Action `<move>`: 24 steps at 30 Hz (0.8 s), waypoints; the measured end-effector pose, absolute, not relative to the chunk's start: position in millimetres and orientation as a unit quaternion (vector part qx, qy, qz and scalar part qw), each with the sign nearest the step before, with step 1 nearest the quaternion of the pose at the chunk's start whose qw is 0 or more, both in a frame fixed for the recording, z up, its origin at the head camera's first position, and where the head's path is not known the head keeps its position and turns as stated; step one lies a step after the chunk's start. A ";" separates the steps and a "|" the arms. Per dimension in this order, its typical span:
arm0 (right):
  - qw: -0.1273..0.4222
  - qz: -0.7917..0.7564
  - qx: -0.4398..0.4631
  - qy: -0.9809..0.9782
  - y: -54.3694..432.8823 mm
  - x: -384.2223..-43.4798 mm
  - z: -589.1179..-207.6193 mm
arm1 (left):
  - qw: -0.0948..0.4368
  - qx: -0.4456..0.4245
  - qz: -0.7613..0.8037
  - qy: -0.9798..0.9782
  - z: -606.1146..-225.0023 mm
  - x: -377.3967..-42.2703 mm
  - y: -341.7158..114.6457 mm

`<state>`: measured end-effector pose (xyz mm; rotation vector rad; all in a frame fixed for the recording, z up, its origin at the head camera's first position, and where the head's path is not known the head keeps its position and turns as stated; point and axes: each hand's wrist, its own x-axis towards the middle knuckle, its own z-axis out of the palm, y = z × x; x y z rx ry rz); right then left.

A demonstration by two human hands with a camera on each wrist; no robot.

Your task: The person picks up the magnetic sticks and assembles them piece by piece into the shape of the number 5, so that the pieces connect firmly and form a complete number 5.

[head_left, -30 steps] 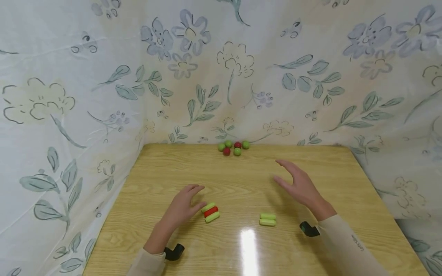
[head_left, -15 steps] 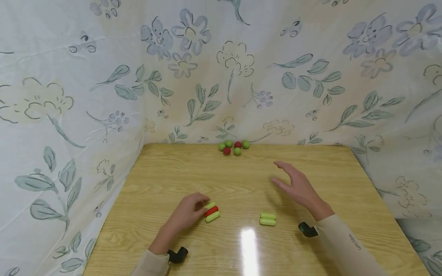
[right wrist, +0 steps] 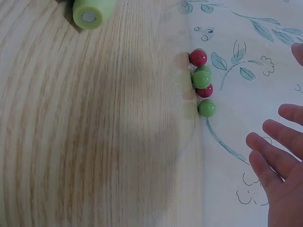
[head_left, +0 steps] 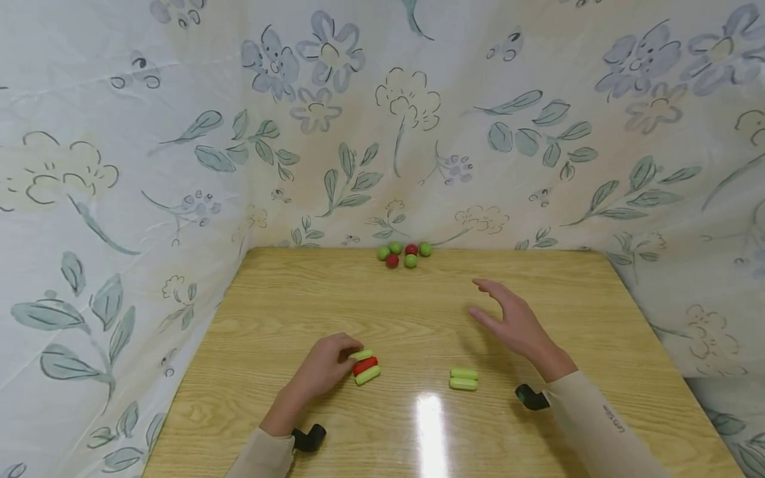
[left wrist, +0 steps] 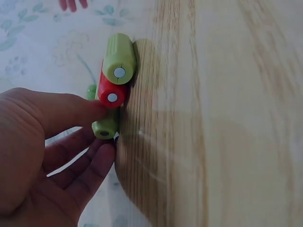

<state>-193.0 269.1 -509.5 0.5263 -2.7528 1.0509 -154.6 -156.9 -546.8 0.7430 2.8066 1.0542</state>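
My left hand (head_left: 325, 365) pinches the far light green rod (left wrist: 104, 131) of a group of three between thumb and fingers. Beside it lie a red rod (head_left: 366, 366) and a second light green rod (head_left: 368, 376), side by side on the table. The rods' ends show small round metal-looking discs in the left wrist view. My right hand (head_left: 520, 325) hovers over the table at the right with thumb and fingers spread, holding nothing. Closer to the front, below it in the head view, two more light green rods (head_left: 463, 379) lie side by side.
Several small green balls (head_left: 425, 249) and red balls (head_left: 392, 261) sit at the back edge of the wooden table (head_left: 287, 285). A floral cloth (head_left: 335, 172) hangs behind the table and along its sides. Glare (head_left: 431, 431) marks the front middle.
My left hand has come in toward the group of rods and its fingers have closed on the far light green rod, which has turned slightly. My right hand has barely moved.
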 end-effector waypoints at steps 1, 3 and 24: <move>0.074 0.350 0.177 -0.917 269.0 -193.0 -509.5 | 0.028 0.241 0.341 0.908 -547.4 -155.5 -156.9; 0.074 0.352 0.178 -0.916 268.6 -193.6 -509.6 | 0.028 0.243 0.340 0.908 -548.2 -157.4 -157.1; 0.071 0.354 0.184 -0.914 260.7 -198.0 -509.3 | 0.029 0.273 0.324 0.905 -521.0 -215.3 -126.7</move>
